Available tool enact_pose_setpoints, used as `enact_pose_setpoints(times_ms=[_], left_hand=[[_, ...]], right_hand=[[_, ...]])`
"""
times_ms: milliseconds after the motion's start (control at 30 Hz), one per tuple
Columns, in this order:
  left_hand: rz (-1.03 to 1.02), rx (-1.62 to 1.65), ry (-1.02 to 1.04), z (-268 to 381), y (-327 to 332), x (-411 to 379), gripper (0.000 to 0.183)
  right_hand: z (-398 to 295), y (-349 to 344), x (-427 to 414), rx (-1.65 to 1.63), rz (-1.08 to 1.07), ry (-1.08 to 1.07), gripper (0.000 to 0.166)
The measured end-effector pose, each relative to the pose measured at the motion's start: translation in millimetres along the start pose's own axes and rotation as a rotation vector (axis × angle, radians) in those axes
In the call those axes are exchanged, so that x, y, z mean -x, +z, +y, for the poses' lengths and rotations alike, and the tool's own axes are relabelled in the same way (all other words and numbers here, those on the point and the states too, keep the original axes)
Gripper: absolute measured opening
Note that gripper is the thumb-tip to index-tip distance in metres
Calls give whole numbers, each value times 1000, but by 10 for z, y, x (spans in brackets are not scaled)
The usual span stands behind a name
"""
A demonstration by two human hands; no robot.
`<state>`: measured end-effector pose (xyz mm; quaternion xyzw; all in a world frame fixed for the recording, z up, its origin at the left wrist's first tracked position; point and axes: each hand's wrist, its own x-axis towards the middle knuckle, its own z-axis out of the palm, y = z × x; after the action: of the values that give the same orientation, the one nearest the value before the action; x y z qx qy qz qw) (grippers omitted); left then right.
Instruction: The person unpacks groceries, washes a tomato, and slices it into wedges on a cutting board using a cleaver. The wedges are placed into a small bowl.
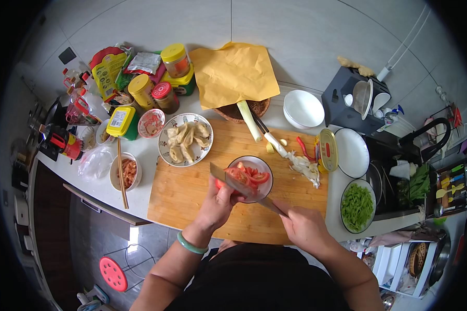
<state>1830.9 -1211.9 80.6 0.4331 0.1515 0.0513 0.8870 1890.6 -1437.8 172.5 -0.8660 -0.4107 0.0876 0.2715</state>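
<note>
My right hand [305, 227] grips the handle of a cleaver [237, 184], whose blade slants up and left over a white bowl with a dark rim [268, 163]. Cut tomato pieces [258, 177] lie in this bowl, partly hidden by the blade. Close against the near side of the blade, my left hand [216, 206] holds red tomato [219, 183]; its fingers are partly covered. The bowl rests on a wooden cutting board [186, 198]. A patterned plate of dumplings [185, 140] stands at the board's upper left.
Scallion pieces [305, 167], a red chili [304, 147] and a can [327, 149] lie at the right. Beyond are a plate of chopped greens [357, 206] and white bowls [303, 109]. Chopsticks [122, 175] cross a bowl of meat [129, 173] at left, near jars [142, 91].
</note>
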Motion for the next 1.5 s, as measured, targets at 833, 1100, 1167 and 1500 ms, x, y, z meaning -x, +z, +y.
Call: enact_pose_setpoints(times_ms=[833, 1100, 1167, 1500], left_hand=[[190, 50, -256, 124, 224, 158, 29], [74, -121, -217, 172, 304, 221, 32], [86, -241, -155, 168, 91, 141, 35], [152, 8, -137, 314, 86, 58, 39]], right_hand=[[12, 189, -218, 1, -23, 55, 36], [54, 235, -397, -68, 12, 129, 20], [73, 167, -337, -36, -21, 134, 26], [79, 4, 175, 71, -36, 75, 40]])
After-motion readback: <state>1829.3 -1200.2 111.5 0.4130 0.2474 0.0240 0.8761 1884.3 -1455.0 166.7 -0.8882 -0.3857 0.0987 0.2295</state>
